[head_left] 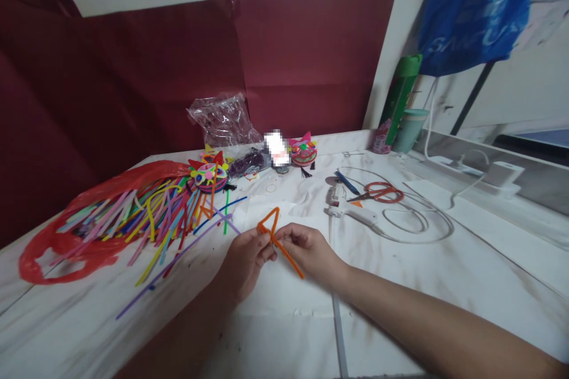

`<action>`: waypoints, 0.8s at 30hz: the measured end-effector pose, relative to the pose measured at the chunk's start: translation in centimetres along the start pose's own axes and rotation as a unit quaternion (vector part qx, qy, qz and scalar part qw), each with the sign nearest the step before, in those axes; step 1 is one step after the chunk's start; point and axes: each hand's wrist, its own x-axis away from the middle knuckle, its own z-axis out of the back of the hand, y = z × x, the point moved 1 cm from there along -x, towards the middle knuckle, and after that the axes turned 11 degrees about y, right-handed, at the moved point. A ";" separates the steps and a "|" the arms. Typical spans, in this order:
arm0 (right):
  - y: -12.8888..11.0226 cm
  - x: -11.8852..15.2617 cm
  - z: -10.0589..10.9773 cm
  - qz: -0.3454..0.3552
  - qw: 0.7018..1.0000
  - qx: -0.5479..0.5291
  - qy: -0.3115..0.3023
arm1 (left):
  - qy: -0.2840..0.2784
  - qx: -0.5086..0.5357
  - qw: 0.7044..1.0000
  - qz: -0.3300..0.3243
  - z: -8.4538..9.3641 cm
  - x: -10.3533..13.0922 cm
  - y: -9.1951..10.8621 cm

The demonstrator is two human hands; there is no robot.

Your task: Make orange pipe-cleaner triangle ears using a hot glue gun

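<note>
Head: orange pipe cleaner (288, 257) between hands (244, 256) (311, 251)

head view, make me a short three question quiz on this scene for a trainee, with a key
1. What colour is the bent pipe cleaner that the left hand and right hand hold?
2. True or false: the scissors are in the right hand.
3. Which lies beside the scissors: (a) glue gun, (b) red bag, (c) green can?

Key: 1. Orange. 2. False; they lie on the table. 3. a
</note>
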 end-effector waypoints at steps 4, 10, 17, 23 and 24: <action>0.4 0.0 0.1 -0.005 1.000 -0.015 0.004 | -0.020 0.007 1.000 -0.001 -0.1 0.2 -0.2; 0.1 0.4 0.2 0.053 0.997 0.044 0.024 | 0.010 0.007 1.000 0.000 -0.2 0.3 0.0; 0.2 0.0 0.3 -0.043 0.997 0.059 0.026 | 0.106 -0.221 0.959 -0.140 -0.2 0.7 0.7; 0.3 0.1 0.1 -0.049 0.995 0.049 0.074 | 0.140 -0.334 0.909 -0.207 -0.3 1.3 0.6; 0.3 0.1 0.1 -0.049 0.995 0.049 0.075 | 0.140 -0.338 0.905 -0.217 -0.3 1.4 0.6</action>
